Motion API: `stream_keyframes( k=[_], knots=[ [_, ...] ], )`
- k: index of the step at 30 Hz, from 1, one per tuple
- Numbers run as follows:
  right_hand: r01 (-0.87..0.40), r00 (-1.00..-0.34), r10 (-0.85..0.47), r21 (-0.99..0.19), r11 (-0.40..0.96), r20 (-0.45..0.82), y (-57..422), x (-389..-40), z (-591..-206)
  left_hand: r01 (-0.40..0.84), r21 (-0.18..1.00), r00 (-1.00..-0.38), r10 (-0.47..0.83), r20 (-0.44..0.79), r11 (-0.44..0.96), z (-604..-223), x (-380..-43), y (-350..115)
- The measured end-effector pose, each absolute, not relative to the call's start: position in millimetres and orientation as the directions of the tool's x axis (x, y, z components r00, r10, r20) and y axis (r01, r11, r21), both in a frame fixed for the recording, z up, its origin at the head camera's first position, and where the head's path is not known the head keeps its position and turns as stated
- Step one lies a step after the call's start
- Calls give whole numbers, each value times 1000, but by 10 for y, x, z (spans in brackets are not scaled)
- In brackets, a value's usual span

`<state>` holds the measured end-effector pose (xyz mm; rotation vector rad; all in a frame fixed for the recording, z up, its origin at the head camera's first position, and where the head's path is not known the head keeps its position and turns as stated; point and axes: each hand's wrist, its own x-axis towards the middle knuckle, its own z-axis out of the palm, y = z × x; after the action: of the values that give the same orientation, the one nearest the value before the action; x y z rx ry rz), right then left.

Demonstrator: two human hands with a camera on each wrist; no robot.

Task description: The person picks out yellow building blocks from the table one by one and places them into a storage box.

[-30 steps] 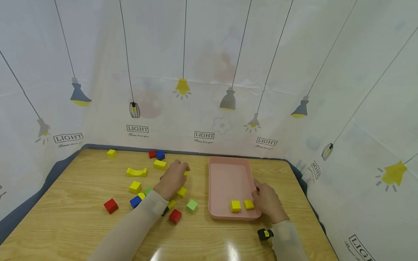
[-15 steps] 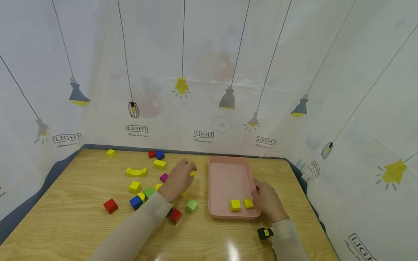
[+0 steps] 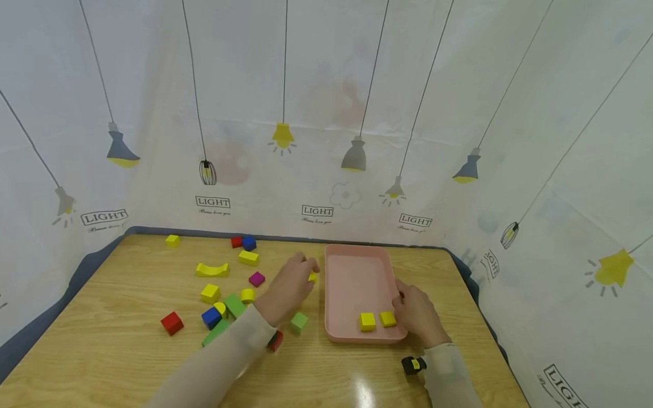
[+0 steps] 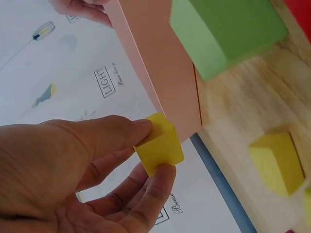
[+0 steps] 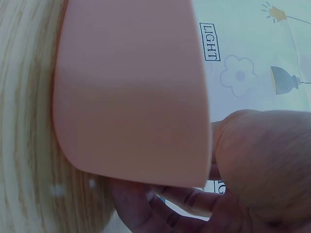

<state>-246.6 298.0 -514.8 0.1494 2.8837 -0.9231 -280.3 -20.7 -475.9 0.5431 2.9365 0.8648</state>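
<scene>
My left hand (image 3: 287,289) pinches a small yellow block (image 4: 161,145) between thumb and fingertip, just left of the pink tray (image 3: 357,283). In the left wrist view the block overlaps the tray's outer wall. At the tray's right side, my right hand (image 3: 419,314) grips the wall, its thumb at the rim in the right wrist view (image 5: 257,150). Inside the tray lie a yellow cube (image 3: 367,322) and a flatter yellow block (image 3: 388,319), near the front right corner. Below my left hand sits a light green cube (image 3: 299,322).
Loose blocks are spread left of the tray: a red cube (image 3: 172,323), a blue block (image 3: 211,318), a yellow arch (image 3: 212,270), a magenta block (image 3: 257,279) and a green block (image 3: 234,305). A printed curtain (image 3: 255,187) rises behind the table (image 3: 102,351).
My left hand has moved right toward the tray, carrying the yellow block and uncovering the magenta block and others behind it. My right hand has stayed at the tray's side.
</scene>
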Motion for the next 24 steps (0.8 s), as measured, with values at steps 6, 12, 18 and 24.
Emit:
stream_keyframes(
  k=[6, 12, 18, 24],
  knots=[
    [130, -988, 61, -578, 806, -139, 2987, -2474, -5159, 392, 500, -913, 391, 112, 772, -4797, -2736, -81],
    [112, -991, 49, -578, 808, -124, 2986, -2471, -5157, 423, 525, -891, 445, 91, 739, -4821, -2604, 50],
    [105, -992, 48, -572, 814, -113, 2986, -2467, -5155, 446, 516, -875, 479, 76, 732, -4822, -2479, 156],
    [113, -991, 53, -570, 814, -121, 2986, -2468, -5155, 514, 449, -842, 531, 100, 731, -4836, -2391, 248]
  ],
)
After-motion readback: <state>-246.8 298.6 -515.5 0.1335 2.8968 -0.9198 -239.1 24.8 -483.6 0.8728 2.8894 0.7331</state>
